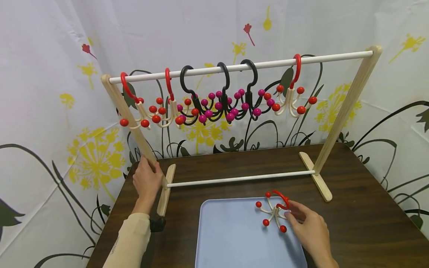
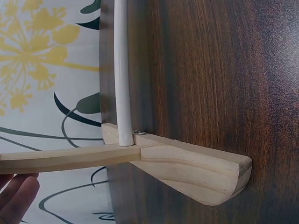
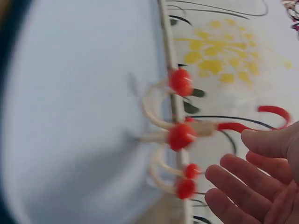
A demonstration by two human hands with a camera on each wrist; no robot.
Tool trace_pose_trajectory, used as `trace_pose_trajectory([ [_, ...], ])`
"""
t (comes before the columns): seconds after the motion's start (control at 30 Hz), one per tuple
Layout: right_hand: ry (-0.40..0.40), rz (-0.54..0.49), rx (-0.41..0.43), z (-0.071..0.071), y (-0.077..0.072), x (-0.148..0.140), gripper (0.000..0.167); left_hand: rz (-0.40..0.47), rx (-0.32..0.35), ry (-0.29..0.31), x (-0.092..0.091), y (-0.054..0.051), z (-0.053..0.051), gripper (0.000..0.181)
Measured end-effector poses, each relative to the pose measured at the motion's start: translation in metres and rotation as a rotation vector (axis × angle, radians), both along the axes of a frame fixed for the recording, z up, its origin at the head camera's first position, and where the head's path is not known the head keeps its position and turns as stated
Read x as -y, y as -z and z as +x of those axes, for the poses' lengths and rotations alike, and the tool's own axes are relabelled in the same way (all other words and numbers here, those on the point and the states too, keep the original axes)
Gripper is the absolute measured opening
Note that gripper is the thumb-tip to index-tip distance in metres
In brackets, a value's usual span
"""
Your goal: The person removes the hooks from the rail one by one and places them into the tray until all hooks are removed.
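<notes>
My left hand (image 1: 147,176) grips the lower part of the rack's left wooden post (image 1: 129,115); its fingertips (image 2: 21,196) show beside the post in the left wrist view. Over the blue tray (image 1: 231,230), my right hand (image 1: 310,227) pinches a cream hanger (image 1: 275,212) by its red hook between thumb and fingers. This hanger has several curved arms tipped with red balls, and it is blurred in the right wrist view. On the rack's white top rail (image 1: 207,70) hang two red-hooked hangers at the left, three black hangers (image 1: 225,93) with magenta balls, and a red-hooked hanger (image 1: 291,87) further right.
The rack's right post (image 1: 348,108) and wooden foot (image 1: 316,176) stand at the back right. A white lower rail (image 1: 241,179) joins the feet behind the tray. All of it rests on a dark wooden table (image 1: 368,223), with a flowered curtain (image 1: 395,126) behind.
</notes>
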State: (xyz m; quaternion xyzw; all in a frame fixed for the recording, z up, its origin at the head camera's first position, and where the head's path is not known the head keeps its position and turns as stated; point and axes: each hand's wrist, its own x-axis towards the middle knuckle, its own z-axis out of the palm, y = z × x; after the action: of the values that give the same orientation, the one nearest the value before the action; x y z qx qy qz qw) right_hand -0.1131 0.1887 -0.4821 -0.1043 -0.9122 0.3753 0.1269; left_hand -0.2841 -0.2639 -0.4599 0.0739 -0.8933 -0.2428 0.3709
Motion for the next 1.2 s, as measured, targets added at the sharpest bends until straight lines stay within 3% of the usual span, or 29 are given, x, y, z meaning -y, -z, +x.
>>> trace_pose_trajectory([
  [0.2,-0.023,0.01,-0.254,-0.002,-0.039,-0.023,0.03,0.003,0.004,-0.001,0.001,0.001,-0.002,0.023],
  [0.4,-0.068,-0.016,-0.521,-0.016,-0.101,-0.044,0.028,-0.001,-0.005,0.006,0.0,0.001,-0.001,0.022],
  [0.63,-0.132,0.07,-0.696,-0.047,-0.172,-0.051,0.03,0.003,-0.002,0.011,0.0,0.0,-0.001,0.022],
  [0.77,-0.173,0.129,-0.681,-0.074,-0.2,-0.049,0.039,-0.007,-0.002,0.015,-0.001,0.0,0.0,0.022],
  [0.87,-0.211,0.119,-0.615,-0.094,-0.214,-0.048,0.046,-0.013,-0.002,0.015,-0.001,0.0,0.0,0.022],
  [1.0,-0.25,0.088,-0.541,-0.118,-0.226,-0.047,0.049,-0.006,0.006,0.014,-0.001,0.0,0.0,0.022],
  [1.2,-0.285,0.071,-0.42,-0.142,-0.235,-0.045,0.053,-0.003,0.012,0.009,-0.001,-0.002,0.001,0.023],
])
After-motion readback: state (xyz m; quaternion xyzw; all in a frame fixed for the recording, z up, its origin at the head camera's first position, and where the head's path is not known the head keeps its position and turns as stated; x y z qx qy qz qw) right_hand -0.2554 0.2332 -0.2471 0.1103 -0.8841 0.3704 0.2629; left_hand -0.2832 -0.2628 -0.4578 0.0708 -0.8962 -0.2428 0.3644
